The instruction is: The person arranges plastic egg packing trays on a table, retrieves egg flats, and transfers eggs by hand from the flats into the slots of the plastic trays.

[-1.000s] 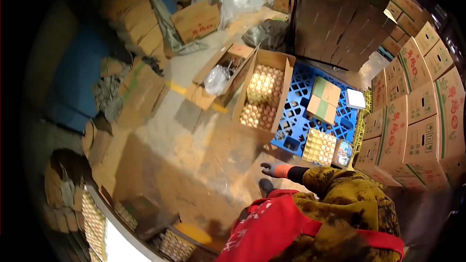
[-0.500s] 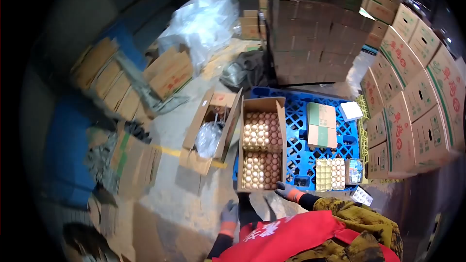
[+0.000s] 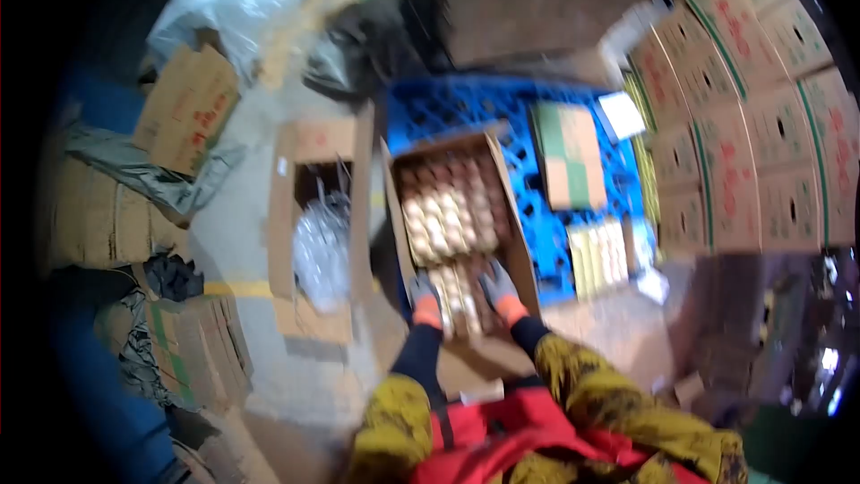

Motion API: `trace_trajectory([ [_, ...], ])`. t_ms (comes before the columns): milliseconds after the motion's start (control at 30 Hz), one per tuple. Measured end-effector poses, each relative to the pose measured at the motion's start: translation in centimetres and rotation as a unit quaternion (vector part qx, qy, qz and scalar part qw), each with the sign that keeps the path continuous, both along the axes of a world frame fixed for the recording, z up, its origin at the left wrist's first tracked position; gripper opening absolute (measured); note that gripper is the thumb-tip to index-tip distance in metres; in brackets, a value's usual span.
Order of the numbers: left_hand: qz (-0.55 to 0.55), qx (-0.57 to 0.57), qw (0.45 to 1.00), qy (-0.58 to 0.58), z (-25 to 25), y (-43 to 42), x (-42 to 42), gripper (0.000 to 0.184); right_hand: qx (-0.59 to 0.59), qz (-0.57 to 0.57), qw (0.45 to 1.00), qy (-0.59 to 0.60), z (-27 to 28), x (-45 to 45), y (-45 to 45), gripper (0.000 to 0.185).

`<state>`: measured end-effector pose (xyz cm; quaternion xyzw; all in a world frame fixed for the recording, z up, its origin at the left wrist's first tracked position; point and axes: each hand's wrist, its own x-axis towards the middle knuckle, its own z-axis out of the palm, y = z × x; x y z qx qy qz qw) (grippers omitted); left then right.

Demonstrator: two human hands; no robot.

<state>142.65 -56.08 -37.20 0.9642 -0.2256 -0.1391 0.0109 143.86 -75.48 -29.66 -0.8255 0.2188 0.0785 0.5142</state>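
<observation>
An open cardboard box point(image 3: 520, 273) holds two side-by-side blocks of eggs, a far egg tray point(image 3: 448, 206) and a near egg tray point(image 3: 459, 298). My left hand point(image 3: 424, 294), in a grey and orange glove, is at the left side of the near tray. On the opposite side of that tray, my right hand point(image 3: 495, 287) wears a matching glove. Both hands are inside the box and appear to grip the near tray between them; motion blur softens the fingers, and their tips are partly hidden.
A blue plastic pallet point(image 3: 430, 108) lies under the box, bearing folded cardboard point(image 3: 571, 157) and another egg tray point(image 3: 598, 258). Left of it stands an open carton point(image 3: 279, 255) with clear plastic point(image 3: 322, 251) inside. Stacked boxes point(image 3: 735, 134) rise at the right.
My right hand has moved from the box's near corner into the box. My left hand has come up from beside my body to the near tray. The view has shifted and tilted.
</observation>
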Motion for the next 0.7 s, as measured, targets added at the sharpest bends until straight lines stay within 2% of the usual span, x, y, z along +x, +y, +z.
trace_trajectory([
  [33, 0.043, 0.042, 0.998, 0.020, 0.8, -0.4, 2.1, 0.045, 0.063, -0.037, 0.997, 0.034, 2.6, 1.8, -0.3, 0.063],
  [67, 0.094, 0.074, 0.992, 0.049, 2.1, -0.8, 4.1, 0.045, -0.050, -0.043, 0.998, 0.025, -0.8, 2.2, -1.8, 0.061],
  [100, 0.185, 0.051, 0.979, 0.072, 3.5, -1.0, 5.9, 0.045, -0.055, -0.061, 0.996, 0.042, -4.1, 2.2, -4.1, 0.058],
  [133, 0.343, -0.084, 0.932, 0.081, 3.6, -1.0, 6.7, 0.042, -0.043, -0.075, 0.975, 0.203, -1.5, 3.7, -5.8, 0.058],
  [167, 0.481, -0.221, 0.844, 0.088, 3.8, -1.1, 7.5, 0.039, -0.079, -0.059, 0.978, 0.185, -1.8, 4.6, -7.8, 0.054],
  [200, 0.591, -0.351, 0.721, 0.093, 3.7, -1.1, 8.5, 0.038, -0.113, -0.047, 0.978, 0.167, -2.5, 4.4, -10.0, 0.050],
  [233, 0.652, -0.355, 0.664, 0.093, 2.5, -0.5, 9.4, 0.040, -0.253, 0.080, 0.960, 0.089, -3.8, 4.5, -12.6, 0.045],
  [267, 0.709, -0.359, 0.601, 0.086, 1.3, 0.1, 10.3, 0.044, -0.383, 0.201, 0.902, 0.012, -5.9, 4.0, -15.4, 0.041],
  [333, 0.663, -0.360, 0.654, -0.058, -3.1, 0.7, 10.7, 0.046, -0.292, 0.086, 0.950, 0.074, -11.4, 4.0, -19.3, 0.036],
  [367, 0.638, -0.371, 0.672, -0.057, -4.0, 0.5, 11.0, 0.045, -0.263, 0.086, 0.955, 0.101, -12.7, 4.6, -19.4, 0.038],
  [400, 0.613, -0.378, 0.692, -0.055, -4.5, 0.4, 11.4, 0.044, -0.162, 0.033, 0.982, 0.096, -14.2, 5.7, -19.4, 0.039],
  [433, 0.601, -0.337, 0.722, 0.060, -5.2, 0.6, 11.9, 0.045, -0.057, -0.022, 0.994, 0.092, -15.9, 6.8, -19.5, 0.041],
  [500, 0.562, -0.345, 0.728, 0.186, -8.2, 1.9, 13.5, 0.050, 0.151, -0.136, 0.975, 0.088, -19.4, 7.2, -19.6, 0.044],
  [567, 0.526, -0.479, 0.667, 0.220, -13.0, 3.1, 15.2, 0.057, 0.247, -0.204, 0.942, 0.102, -20.1, 8.2, -19.7, 0.044],
  [633, 0.476, -0.633, 0.553, 0.260, -19.9, 4.3, 16.8, 0.064, 0.231, -0.203, 0.945, 0.112, -20.0, 9.6, -19.9, 0.044],
  [667, 0.440, -0.699, 0.490, 0.280, -25.0, 5.1, 17.4, 0.068, 0.227, -0.202, 0.946, 0.115, -20.1, 10.4, -19.8, 0.044],
  [700, 0.460, -0.629, 0.540, 0.317, -15.5, 4.3, 18.7, 0.070, 0.225, -0.202, 0.946, 0.118, -21.0, 10.7, -20.1, 0.044],
])
